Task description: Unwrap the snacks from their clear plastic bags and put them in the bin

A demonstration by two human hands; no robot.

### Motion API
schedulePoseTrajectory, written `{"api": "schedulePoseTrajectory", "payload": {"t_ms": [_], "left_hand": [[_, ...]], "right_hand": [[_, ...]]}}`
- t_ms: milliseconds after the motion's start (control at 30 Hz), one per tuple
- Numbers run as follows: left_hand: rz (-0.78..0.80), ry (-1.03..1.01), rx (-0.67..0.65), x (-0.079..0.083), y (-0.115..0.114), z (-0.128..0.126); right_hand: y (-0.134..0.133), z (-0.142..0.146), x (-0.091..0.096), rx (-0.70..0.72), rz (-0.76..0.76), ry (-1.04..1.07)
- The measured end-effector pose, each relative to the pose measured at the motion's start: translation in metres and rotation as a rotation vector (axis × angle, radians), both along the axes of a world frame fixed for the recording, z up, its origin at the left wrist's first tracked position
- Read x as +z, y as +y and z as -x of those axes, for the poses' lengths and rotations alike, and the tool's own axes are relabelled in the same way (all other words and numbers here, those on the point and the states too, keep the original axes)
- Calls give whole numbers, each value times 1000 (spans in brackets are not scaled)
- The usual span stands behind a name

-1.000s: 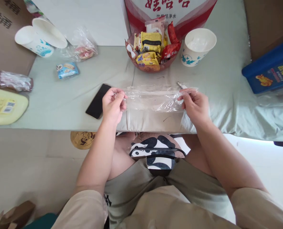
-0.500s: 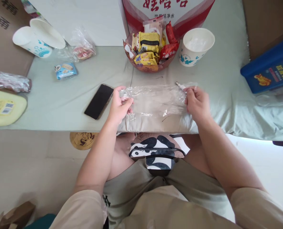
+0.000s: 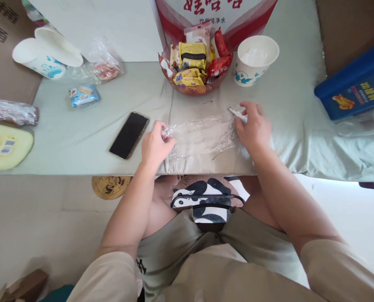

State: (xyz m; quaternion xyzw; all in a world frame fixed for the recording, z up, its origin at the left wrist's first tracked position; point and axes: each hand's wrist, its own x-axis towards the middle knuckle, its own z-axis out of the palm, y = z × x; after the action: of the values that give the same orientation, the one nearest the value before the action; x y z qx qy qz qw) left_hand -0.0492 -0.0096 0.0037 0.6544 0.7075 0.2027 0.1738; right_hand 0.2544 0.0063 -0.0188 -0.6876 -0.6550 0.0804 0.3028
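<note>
Table: we sit at a pale green tablecloth, wrinkled along its near edge at the right.
Room: below it we see a light tiled floor with a round panda mat; cardboard stands at the far left, more brown board at the far right.
Back row: a white box and a red-and-white carton stand behind a bowl of snack packets, with a paper cup just beside it.
Plastic film: our clear film is spread between our hands near the table's front edge, right of the phone.
Long axis: it runs crosswise, roughly along the edge, the right end tipped slightly away from us.
Left hand: our left hand curls round the film's left end, thumb and forefinger slightly parted.
Right hand: our right hand bends half-spread over the other end, against a slim white object; we cannot tell whether its fingers grip either.
</note>
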Motion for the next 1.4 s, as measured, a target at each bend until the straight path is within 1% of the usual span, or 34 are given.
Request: {"api": "schedulePoseTrajectory", "payload": {"t_ms": [100,167,200,233,300,367,400,433,500,567,600,667,700,733,767,833,867,900,933,1000,1033,1067,1100,1167,1233,1267,1300,1333,1367,1400], "left_hand": [[-40,56,-52,-2,0,1],[-90,81,-100,-4,0,0],[-102,84,-120,-5,1,0],[-103,82,-137,-6,1,0],[-90,77,-151,-8,2,0],[-82,72,-151,-9,4,-1],[-82,70,-152,-9,4,-1],[-79,68,-153,-9,5,-1],[-69,65,-157,-9,5,-1],[-47,53,-179,-9,5,-1],[-32,40,-207,-8,6,-2],[-9,2,-281,-6,6,-3],[-5,-25,-318,-5,6,-5],[-1,-61,-350,-4,5,-7],[3,-107,-373,-2,5,-9],[17,-212,-412,3,4,-16],[25,-264,-433,5,4,-20],[28,-316,-458,6,4,-24],[23,-366,-486,7,4,-27],[14,-491,-525,7,7,-30],[14,-592,-524,7,10,-30],[13,-722,-500,6,13,-27],[7,-872,-449,6,16,-24],[-35,-1186,-273,6,22,-16],[-73,-1410,-70,8,26,-12],[-49,-1475,4,9,27,-13],[22,-1514,50,9,26,-16],[145,-1525,57,10,25,-21],[288,-1523,30,9,23,-27],[426,-1520,-25,9,20,-33]], "right_hand": [[-2,7,5,3,-47,-56],[-8,13,6,41,-88,-120],[-11,18,6,93,-100,-152],[-15,23,5,176,-101,-177],[-22,36,3,412,-59,-212],[-28,48,3,637,27,-243],[-31,53,5,706,77,-265],[-35,57,8,744,130,-289],[-44,60,18,769,232,-319],[-55,59,29,812,342,-255],[-59,57,34,866,403,-173],[-65,53,40,991,492,57],[-64,51,41,1005,485,172],[-62,50,41,961,433,260],[-58,49,39,876,351,310],[-47,49,33,677,197,319],[-41,49,30,622,177,304],[-35,50,27,616,206,287],[-31,49,26,643,269,272],[-26,48,26,726,410,265],[-26,46,27,771,464,283],[-26,44,29,811,505,325],[-27,42,30,841,539,398],[-29,38,33,848,592,621],[-31,37,32,766,595,876],[-30,38,31,695,562,989],[-29,39,29,609,509,1079],[-27,41,27,515,449,1142],[-25,44,25,425,394,1182],[-22,46,23,351,351,1200]]}}
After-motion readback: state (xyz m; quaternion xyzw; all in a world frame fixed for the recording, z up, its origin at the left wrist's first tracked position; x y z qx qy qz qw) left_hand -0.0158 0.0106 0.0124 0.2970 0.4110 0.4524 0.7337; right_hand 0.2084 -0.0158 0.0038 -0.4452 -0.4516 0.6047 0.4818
